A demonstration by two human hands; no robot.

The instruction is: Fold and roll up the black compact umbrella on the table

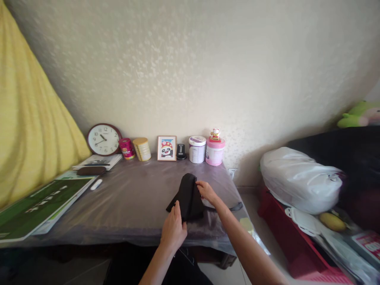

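Observation:
A piece of black folded cloth [187, 196] stands partly raised on the table near its front edge; its exact kind is not clear. My right hand [207, 191] pinches its upper right edge between thumb and fingers. Lower down, my left hand [174, 227] holds the cloth's near left side, the thumb by its bottom edge. A dark strap [236, 206] lies to the right, passing behind my right forearm; whether it joins the cloth is hidden.
The table [133, 198] has a plastic cover. Along the wall stand a clock [103, 139], several tins, a panda picture [166, 148] and a lucky cat figure [215, 135]. Books [44, 206] lie left. At right, a red bin [285, 233] holds a white bag [299, 178].

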